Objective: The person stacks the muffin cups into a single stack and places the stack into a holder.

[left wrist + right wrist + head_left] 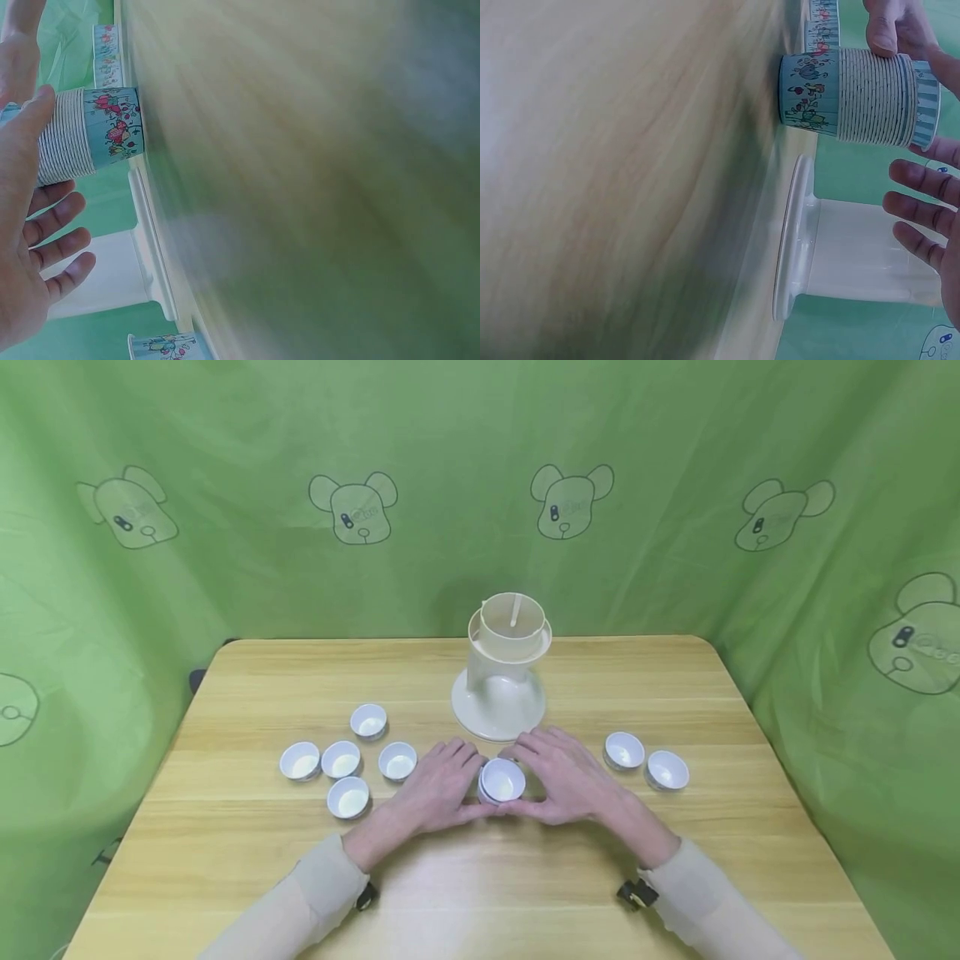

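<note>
Left hand (441, 785) and right hand (561, 777) together grip a ridged, nested cup stack (502, 781); smooth cream cylindrical stand (501, 672) at twelve o'clock.

One cup stack (503, 780); seven cups (348, 797) outside it: five left, two right. One stand (498, 706). One worktop (480, 881). One left hand (438, 789), one right hand (564, 778).

A person's sleeved forearms (300, 893) are angling inward, the left hand (442, 783) and right hand (562, 772) gripping from opposite sides — thumbs (472, 812) nearly meeting, lower fingers (58, 217) fanning out loosely, slightly bent.
</note>
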Motion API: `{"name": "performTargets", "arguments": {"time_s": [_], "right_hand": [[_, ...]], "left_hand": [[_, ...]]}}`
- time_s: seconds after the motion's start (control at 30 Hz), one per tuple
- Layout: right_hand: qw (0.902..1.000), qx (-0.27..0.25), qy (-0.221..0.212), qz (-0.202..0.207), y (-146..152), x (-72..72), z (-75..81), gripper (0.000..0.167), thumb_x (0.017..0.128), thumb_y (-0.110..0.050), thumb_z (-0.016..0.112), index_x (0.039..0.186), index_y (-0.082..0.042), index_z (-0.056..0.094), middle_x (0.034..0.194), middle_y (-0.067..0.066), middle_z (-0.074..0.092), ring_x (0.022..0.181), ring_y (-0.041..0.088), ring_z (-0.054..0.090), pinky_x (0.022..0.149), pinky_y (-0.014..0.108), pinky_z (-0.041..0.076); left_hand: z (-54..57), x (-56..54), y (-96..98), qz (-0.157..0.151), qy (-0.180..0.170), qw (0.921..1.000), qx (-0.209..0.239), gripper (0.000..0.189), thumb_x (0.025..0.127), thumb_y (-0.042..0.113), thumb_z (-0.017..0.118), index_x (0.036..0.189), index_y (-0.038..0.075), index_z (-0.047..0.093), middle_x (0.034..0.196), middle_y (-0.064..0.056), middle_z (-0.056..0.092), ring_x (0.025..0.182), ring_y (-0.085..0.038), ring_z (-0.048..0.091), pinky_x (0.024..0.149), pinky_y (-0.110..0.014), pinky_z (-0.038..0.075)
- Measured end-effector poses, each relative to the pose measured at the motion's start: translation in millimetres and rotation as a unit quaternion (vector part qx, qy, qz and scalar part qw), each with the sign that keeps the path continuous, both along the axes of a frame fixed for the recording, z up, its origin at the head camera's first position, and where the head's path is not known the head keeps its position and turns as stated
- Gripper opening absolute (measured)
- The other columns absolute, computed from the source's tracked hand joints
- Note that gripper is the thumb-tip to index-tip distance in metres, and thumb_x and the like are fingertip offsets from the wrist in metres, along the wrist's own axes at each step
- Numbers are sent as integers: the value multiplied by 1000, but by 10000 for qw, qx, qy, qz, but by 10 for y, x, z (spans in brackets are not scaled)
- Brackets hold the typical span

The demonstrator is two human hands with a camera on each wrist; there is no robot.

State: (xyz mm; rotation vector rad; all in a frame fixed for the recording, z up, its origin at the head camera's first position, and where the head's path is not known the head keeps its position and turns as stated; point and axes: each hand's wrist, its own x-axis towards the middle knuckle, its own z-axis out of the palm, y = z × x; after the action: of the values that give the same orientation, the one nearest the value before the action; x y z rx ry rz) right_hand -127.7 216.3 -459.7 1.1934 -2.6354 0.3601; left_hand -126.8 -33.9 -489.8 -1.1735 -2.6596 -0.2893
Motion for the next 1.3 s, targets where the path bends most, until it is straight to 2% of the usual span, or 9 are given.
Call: {"name": "performTargets", "arguments": {"time_s": [0.17, 0.5, 0.8, 1.1, 1.3], "right_hand": [[9997, 72, -225, -90, 8, 9, -16, 58, 86, -68, 73, 120, -20, 70, 114, -3, 72, 111, 18, 67, 100, 43, 57], [9989, 194, -358, -228, 16, 22, -49, 59, 87, -66, 74, 123, -20, 70, 119, -2, 73, 117, 22, 68, 105, 46, 57], [9982, 130, -486, -314, 23, 29, -85, 59, 87, -67, 74, 124, -21, 71, 119, -3, 72, 114, 19, 68, 101, 43, 58], [9964, -160, -691, -455, -4, 48, -86, 56, 82, -63, 80, 119, -22, 72, 115, -6, 73, 106, 13, 68, 93, 39, 59], [9958, -175, -743, -509, -14, 47, -102, 54, 80, -61, 83, 116, -23, 72, 112, -8, 73, 101, 10, 67, 90, 35, 59]], "left_hand": [[0, 6, 0, -16, 49, 10000, 70, 68, 89, 73, 68, 119, 12, 69, 109, 0, 69, 101, -16, 60, 85, -30, 54], [-1, 3, 9, -23, 45, 9999, 136, 66, 88, 73, 69, 117, 13, 69, 108, 0, 69, 101, -17, 61, 85, -30, 55], [-12, 8, 12, -5, -18, 9999, 130, 67, 89, 72, 69, 119, 13, 69, 109, -1, 69, 102, -17, 60, 85, -30, 56], [-15, 9, 11, -20, -17, 9999, 162, 65, 89, 72, 69, 118, 13, 69, 108, 0, 68, 101, -16, 60, 84, -30, 55], [-11, 11, 16, -5, -8, 9999, 136, 64, 89, 72, 69, 117, 14, 69, 108, 0, 68, 102, -16, 60, 86, -30, 55]]}}
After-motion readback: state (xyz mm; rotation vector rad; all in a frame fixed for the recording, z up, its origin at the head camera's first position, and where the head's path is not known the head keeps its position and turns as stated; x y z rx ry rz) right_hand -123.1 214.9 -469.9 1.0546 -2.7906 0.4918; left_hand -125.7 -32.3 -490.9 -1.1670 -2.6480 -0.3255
